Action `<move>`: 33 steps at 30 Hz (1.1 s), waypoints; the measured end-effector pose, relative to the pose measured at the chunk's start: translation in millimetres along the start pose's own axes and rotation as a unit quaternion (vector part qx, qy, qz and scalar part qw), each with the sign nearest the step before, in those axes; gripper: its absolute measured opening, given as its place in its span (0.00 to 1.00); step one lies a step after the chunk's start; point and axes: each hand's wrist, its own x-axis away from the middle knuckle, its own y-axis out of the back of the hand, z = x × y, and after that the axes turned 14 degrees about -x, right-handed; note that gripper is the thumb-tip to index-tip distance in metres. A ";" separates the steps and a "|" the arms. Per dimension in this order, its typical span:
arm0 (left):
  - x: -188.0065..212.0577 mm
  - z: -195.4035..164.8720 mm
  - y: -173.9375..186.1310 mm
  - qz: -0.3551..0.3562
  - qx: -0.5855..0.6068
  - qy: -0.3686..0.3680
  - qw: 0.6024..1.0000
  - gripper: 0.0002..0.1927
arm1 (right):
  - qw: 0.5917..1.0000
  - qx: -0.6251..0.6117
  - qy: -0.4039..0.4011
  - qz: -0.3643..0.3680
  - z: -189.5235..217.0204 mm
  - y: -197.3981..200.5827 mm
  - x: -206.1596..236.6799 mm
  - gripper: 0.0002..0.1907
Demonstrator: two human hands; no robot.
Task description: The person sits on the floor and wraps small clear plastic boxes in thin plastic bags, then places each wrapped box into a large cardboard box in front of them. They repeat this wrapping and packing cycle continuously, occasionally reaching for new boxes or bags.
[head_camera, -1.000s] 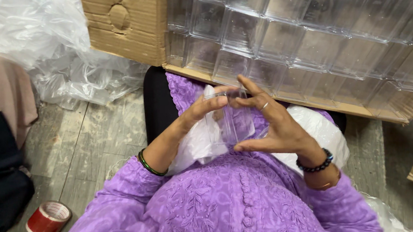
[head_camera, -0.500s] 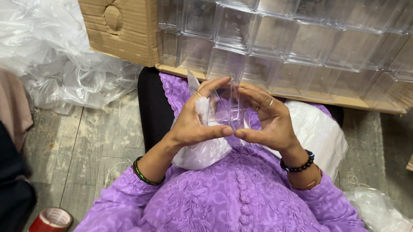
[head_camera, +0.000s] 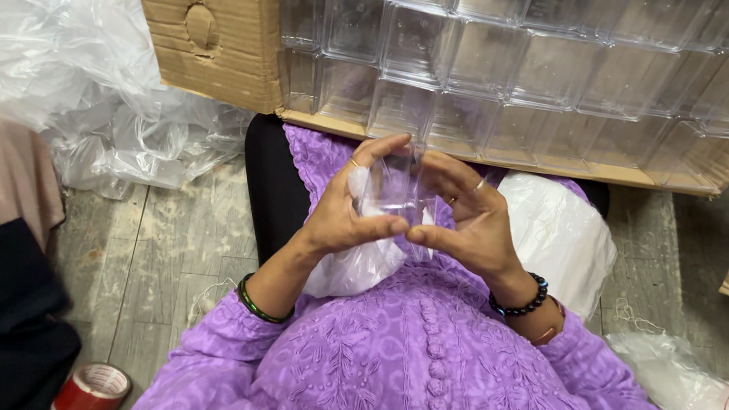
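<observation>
A large cardboard carton (head_camera: 212, 33), laid on its side, is filled with stacked clear plastic boxes (head_camera: 518, 60), their open faces turned toward the seated person so they can be reached easily. Crumpled clear plastic sheeting (head_camera: 62, 47) is heaped on the wooden floor (head_camera: 168, 241) at the left. A white bag (head_camera: 556, 230) is rested in the lap. One small clear plastic box (head_camera: 397, 186) is held just above the lap, pinched between both hands: the left hand (head_camera: 346, 217) and right hand (head_camera: 468, 223) each have a narrow grip closed on its sides, thumbs meeting beneath, steadying it. A red tape roll (head_camera: 93, 391) lies lower left.
</observation>
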 end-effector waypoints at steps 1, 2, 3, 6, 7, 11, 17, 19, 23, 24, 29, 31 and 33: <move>-0.5 2.4 -1.9 -0.001 0.036 0.025 0.999 0.52 | 1.000 0.003 0.003 -0.012 -3.9 -1.5 -1.1 0.43; -1.3 5.4 -3.8 -0.003 0.073 0.049 0.996 0.51 | 1.000 0.007 0.005 -0.024 -7.1 -1.9 -3.5 0.43; -2.3 8.7 -5.0 -0.018 0.082 0.064 0.994 0.50 | 0.999 0.010 0.008 -0.036 -8.8 -1.8 -5.4 0.42; -6.5 21.1 -4.1 -0.064 0.108 0.088 0.988 0.47 | 0.997 -0.047 -0.068 0.004 -4.0 8.8 -13.8 0.41; -8.0 25.4 -2.8 -0.081 0.119 0.083 0.986 0.46 | 0.996 -0.005 -0.089 0.015 -1.0 12.7 -14.3 0.42; -11.1 39.3 0.8 -0.128 0.092 0.084 0.984 0.43 | 0.988 0.046 -0.146 0.010 -0.8 21.1 -9.8 0.44; -10.0 37.9 -8.9 -0.147 0.065 0.104 0.982 0.42 | 0.992 -0.016 -0.122 -0.030 -27.0 12.2 0.4 0.42; -12.6 35.8 -8.6 -0.142 0.071 0.085 0.984 0.41 | 0.994 -0.007 -0.103 -0.030 -28.1 11.3 0.2 0.41; -29.7 39.3 2.6 -0.108 0.058 0.047 0.991 0.42 | 0.998 0.042 -0.032 -0.014 -12.7 25.5 -15.9 0.40; -37.3 42.0 7.5 -0.126 0.014 0.044 0.991 0.42 | 0.998 0.053 -0.013 -0.011 -6.2 34.0 -24.5 0.39; -85.3 58.8 54.3 -0.261 -0.141 0.062 0.953 0.28 | 0.903 0.248 0.185 -0.298 29.8 110.8 -91.1 0.36; -111.9 67.6 75.3 -0.305 -0.183 0.070 0.932 0.24 | 0.798 0.412 0.250 -0.362 33.2 139.1 -114.4 0.35; -139.1 77.5 91.1 -0.326 -0.252 0.059 0.909 0.22 | 0.717 0.528 0.262 -0.373 27.6 158.4 -131.1 0.35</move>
